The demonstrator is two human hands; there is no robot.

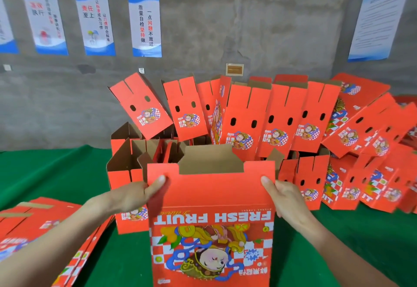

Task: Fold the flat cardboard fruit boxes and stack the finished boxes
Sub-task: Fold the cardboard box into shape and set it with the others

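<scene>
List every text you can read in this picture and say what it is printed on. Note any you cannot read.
"FRESH FRUIT", upside down: front box.
"责任至上": second wall poster.
"一点问题不放过": third wall poster.
"质量自检坚持做": third wall poster too.
Too blurred or small to read: left poster, right-hand notice, the small print on the folded boxes behind.

A green-covered table (56,173) carries red cardboard; flat boxes (38,221) lie stacked at its left. Folded boxes (312,173) crowd the back and right.
</scene>
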